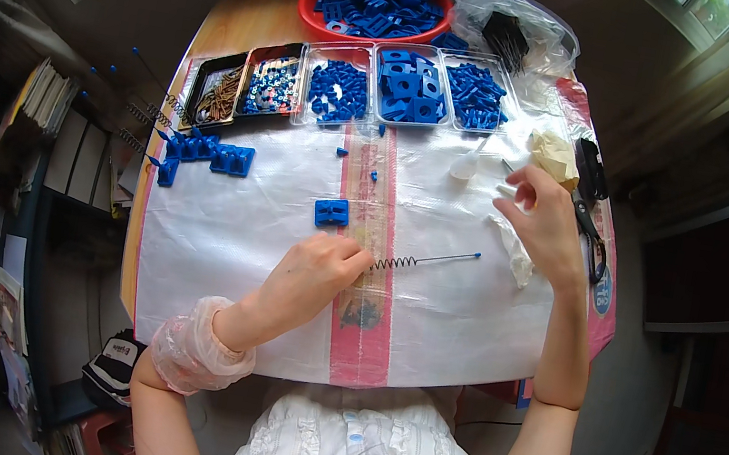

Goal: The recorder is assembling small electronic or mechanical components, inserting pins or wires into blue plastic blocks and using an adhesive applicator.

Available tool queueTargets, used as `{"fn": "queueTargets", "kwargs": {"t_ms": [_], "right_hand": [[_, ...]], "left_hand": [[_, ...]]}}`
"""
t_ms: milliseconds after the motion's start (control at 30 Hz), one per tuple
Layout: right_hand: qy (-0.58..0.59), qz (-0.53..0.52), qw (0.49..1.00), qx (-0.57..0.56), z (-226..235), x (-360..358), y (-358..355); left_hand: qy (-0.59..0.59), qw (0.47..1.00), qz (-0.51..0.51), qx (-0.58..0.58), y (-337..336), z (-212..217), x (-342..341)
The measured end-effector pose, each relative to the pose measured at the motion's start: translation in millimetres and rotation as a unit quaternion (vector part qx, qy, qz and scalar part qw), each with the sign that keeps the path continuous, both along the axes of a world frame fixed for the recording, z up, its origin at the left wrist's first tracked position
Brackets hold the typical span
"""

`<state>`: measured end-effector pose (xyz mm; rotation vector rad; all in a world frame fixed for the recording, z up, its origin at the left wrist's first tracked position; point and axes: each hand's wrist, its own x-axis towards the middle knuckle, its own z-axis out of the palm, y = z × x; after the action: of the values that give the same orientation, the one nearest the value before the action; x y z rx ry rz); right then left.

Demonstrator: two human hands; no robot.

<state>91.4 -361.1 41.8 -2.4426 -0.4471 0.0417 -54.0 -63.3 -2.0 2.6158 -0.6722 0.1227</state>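
The dark wire (409,262) — partly coiled, blue-tipped — points rightward.

A white plastic sheet (227,243) covers the wooden surface (225,23). Beyond the left fingers (357,259) lie a blue slotted block (331,213) and, farther, five trays (340,51); scissors (588,231) lie right of the right fingers (527,180).

A spring (394,263) is gripped in the left hand (311,272), pointed between 2 and 3 o'clock; a blue block (331,213) is noted at that hand's 12. The right hand (547,221), fingers bent, is flanked by scissors (597,264) at 3 o'clock, a bottle (464,166) at 10.
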Motion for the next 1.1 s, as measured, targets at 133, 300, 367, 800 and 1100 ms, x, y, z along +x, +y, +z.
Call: {"fn": "queueTargets", "kwargs": {"t_ms": [133, 300, 367, 800, 1100], "right_hand": [[-0.105, 0.023, 0.993, 0.039, -38, 17, 18], [-0.116, 0.017, 0.992, 0.041, -59, 23, 30], [-0.117, 0.014, 0.992, 0.038, -63, 27, 33], [-0.104, 0.006, 0.993, 0.058, -73, 38, 38], [-0.119, 0.005, 0.988, 0.101, -72, 39, 37]], "left_hand": [[-0.007, 1.0, 0.01, -0.019, 1, 5, -3], [0.001, 0.995, 0.049, -0.088, 16, 16, -1], [0.031, 0.988, 0.087, -0.123, 37, 14, 0], [0.2, 0.913, 0.115, -0.338, 69, -26, 44], [0.159, 0.931, 0.105, -0.313, 65, -32, 46]]}}
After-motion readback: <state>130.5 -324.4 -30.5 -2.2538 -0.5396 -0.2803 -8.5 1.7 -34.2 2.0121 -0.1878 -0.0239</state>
